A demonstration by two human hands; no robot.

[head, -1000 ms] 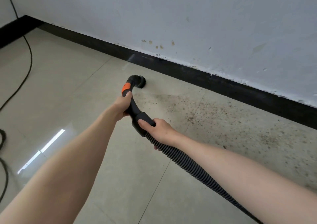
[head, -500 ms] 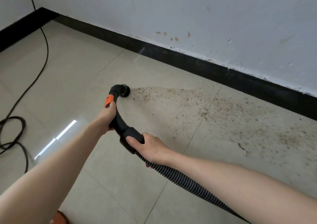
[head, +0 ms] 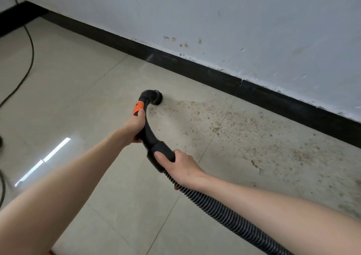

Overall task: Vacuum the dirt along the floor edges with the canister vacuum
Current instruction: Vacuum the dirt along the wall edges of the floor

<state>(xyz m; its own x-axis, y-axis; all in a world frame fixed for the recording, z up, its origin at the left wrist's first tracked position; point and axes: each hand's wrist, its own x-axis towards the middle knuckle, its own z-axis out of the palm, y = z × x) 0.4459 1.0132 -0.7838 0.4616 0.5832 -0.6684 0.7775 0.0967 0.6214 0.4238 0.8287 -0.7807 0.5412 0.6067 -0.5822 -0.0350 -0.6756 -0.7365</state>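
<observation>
A: Since half a second back, the round brush head [head: 156,97] has slid closer to the black strip [head: 195,73] at the bottom of the wall. The brown dirt [head: 234,126] now starts just to its right.

B: Who holds the black handle [head: 150,135]?

A: Both hands. The left hand [head: 136,126] is wrapped tight around the bent part, just under the orange bit [head: 138,108]. Its thumb touches the orange.

B: And the other one?

A: The right hand [head: 181,167] is curled around the fat black end [head: 160,153], where the bumpy hose [head: 224,213] joins on. The thumb lies on top of it.

B: Where does the hose go?

A: It runs under the right arm, down to the bottom edge of the view.

B: Where is the dirt?

A: It is spread over the pale floor tiles [head: 78,98], from the brush out to the right, near the black strip. The tiles to the left look shiny.

B: Anything else?

A: A thin dark cord [head: 29,63] lies on the floor far to the left. The white wall [head: 254,20] has a few small brown spots.
</observation>
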